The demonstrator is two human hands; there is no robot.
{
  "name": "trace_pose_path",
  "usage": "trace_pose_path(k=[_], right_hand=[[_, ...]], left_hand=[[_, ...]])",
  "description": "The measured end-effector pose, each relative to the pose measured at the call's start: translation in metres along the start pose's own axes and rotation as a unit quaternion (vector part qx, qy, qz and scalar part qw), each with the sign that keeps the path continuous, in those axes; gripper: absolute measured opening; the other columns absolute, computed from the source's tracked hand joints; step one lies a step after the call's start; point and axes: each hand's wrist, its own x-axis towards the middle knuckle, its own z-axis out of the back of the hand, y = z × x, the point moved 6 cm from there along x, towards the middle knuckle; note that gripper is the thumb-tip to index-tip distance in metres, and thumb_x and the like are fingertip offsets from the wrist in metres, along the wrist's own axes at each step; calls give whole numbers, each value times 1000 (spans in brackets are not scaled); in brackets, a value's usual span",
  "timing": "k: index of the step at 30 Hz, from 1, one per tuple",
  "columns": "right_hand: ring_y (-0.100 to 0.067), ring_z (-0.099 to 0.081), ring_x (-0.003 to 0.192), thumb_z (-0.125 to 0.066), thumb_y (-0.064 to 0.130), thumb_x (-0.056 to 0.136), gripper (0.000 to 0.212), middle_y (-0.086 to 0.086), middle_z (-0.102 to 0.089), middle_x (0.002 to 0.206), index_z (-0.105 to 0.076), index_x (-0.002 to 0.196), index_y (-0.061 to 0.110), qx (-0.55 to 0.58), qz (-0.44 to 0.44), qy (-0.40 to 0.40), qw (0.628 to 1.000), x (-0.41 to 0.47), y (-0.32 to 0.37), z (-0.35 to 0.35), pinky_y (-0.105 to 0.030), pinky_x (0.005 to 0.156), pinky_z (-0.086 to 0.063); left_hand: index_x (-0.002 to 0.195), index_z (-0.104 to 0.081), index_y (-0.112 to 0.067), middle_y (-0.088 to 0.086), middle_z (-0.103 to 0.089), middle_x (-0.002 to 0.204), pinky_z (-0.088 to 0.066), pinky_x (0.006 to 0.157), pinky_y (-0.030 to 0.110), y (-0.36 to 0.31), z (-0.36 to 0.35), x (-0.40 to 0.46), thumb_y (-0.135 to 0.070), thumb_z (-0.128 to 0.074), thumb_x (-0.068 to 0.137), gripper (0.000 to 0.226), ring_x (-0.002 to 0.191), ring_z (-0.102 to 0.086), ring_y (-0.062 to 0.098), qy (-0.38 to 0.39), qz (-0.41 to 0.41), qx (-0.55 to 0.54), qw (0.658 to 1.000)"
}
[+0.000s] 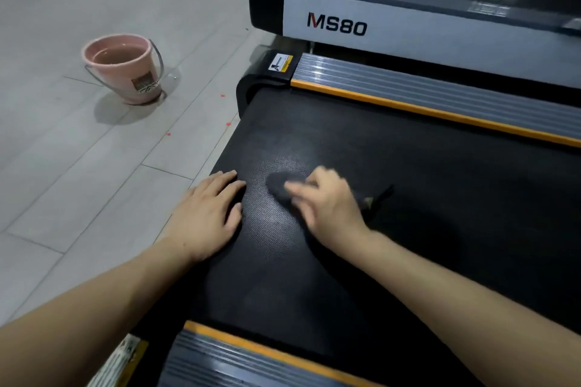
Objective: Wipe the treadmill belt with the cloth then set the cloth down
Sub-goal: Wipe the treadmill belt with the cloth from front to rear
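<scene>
The black textured treadmill belt (393, 166) fills the middle of the view. A dark cloth (281, 184) lies bunched on the belt near its rear end. My right hand (330, 201) holds the cloth against the belt, its fingers curled over it and blurred by motion; a dark corner of cloth sticks out behind the wrist. My left hand (209, 212) rests flat on the belt's left end, fingers straight, a short way left of the cloth.
A pink bucket (125, 67) with water stands on the grey tiled floor to the left. Grey side rails with orange edges (440, 113) border the belt. A second treadmill marked MS80 (408, 22) stands just beyond.
</scene>
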Motion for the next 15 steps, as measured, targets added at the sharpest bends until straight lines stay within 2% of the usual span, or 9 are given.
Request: trace_pose_path(k=[3, 5, 6, 7, 9, 10, 11, 13, 15], right_hand=[[-22, -50, 80, -61, 34, 91, 27, -2, -58, 96, -70, 116, 33, 30, 145, 59, 987, -20, 18, 1, -33, 69, -41], [-25, -51, 80, -58, 36, 94, 26, -5, -58, 94, -71, 116, 32, -18, 160, 50, 986, 12, -11, -7, -33, 71, -45], [-28, -53, 81, -57, 37, 93, 26, -7, -58, 94, -71, 115, 32, -38, 118, 17, 992, 36, -33, -9, -36, 72, -49], [-31, -55, 84, -58, 37, 93, 25, -8, -57, 94, -71, 114, 33, -52, 38, -15, 998, 62, -57, -7, -40, 75, -51], [-34, -55, 94, -59, 35, 92, 22, -9, -55, 99, -72, 111, 35, -62, -149, -48, 986, 91, -92, -8, -42, 83, -50], [-34, -54, 96, -60, 34, 92, 21, -8, -54, 100, -72, 109, 35, -75, -192, -45, 978, 92, -90, -11, -41, 84, -48], [-33, -53, 95, -61, 34, 91, 21, -8, -54, 100, -72, 108, 34, -89, -194, -39, 976, 90, -77, -14, -42, 83, -46], [-31, -52, 88, -63, 34, 88, 22, -6, -53, 97, -72, 108, 34, -61, -112, -37, 991, 67, -32, -15, -41, 76, -47], [-27, -51, 82, -63, 33, 87, 25, -5, -54, 95, -70, 111, 34, 1, 30, 7, 1000, 26, 15, -17, -38, 70, -44]], left_hand=[[146, -50, -27, -7, -39, 160, -27, 118, 38, 3, -3, -3, -51, -24, 94, 63, 151, -29, 17, -3, 6, -13, 1000], [149, -46, -29, -10, -32, 163, -22, 120, 35, 7, -3, -4, -54, -19, 94, 66, 153, -22, 13, 6, -4, -19, 1000], [151, -43, -31, -12, -28, 165, -20, 121, 35, 9, -3, -5, -56, -17, 94, 68, 154, -19, 10, 13, -10, -22, 1000], [152, -40, -33, -14, -24, 166, -18, 122, 35, 13, -2, -5, -58, -14, 93, 69, 154, -16, 9, 21, -12, -24, 999], [153, -36, -37, -18, -19, 166, -18, 122, 36, 22, -1, -8, -61, -12, 92, 70, 154, -14, 7, 27, 1, -30, 999], [153, -35, -38, -19, -19, 166, -19, 122, 36, 26, -1, -9, -61, -12, 92, 69, 154, -15, 6, 22, 13, -33, 999], [153, -35, -38, -19, -20, 166, -20, 122, 37, 29, 0, -10, -60, -12, 92, 68, 153, -18, 6, 13, 26, -36, 999], [152, -35, -38, -19, -23, 165, -22, 121, 37, 31, -1, -12, -57, -14, 94, 65, 151, -23, 6, 1, 46, -40, 998], [152, -34, -36, -18, -24, 165, -23, 120, 38, 31, -3, -12, -55, -16, 94, 64, 150, -25, 5, -3, 56, -41, 998]])
